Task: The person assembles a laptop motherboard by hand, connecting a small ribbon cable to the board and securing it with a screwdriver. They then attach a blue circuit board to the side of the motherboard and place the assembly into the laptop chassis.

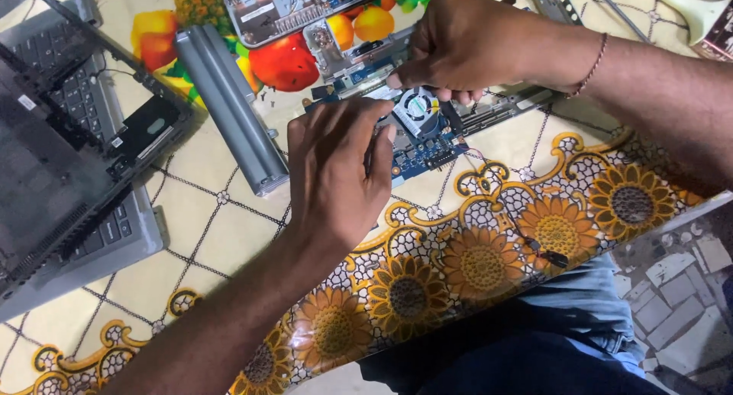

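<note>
Now the blue board (pixel 427 147) with its small fan (pixel 418 106) lies on the table (pixel 221 227), between the two hands. The right hand (pixel 458 40) comes from above the fan and pinches something at its edge with curled fingertips; what exactly it pinches I cannot tell. The left hand (pixel 336 173) rests on the near end of the board, fingers bent, probably to keep it from sliding; whether it grips anything is hidden. Left of this hand lies a grey battery (pixel 229 105), and further left an opened laptop (pixel 69 143). Beyond the right hand sits a silver chassis (pixel 282 9).
</note>
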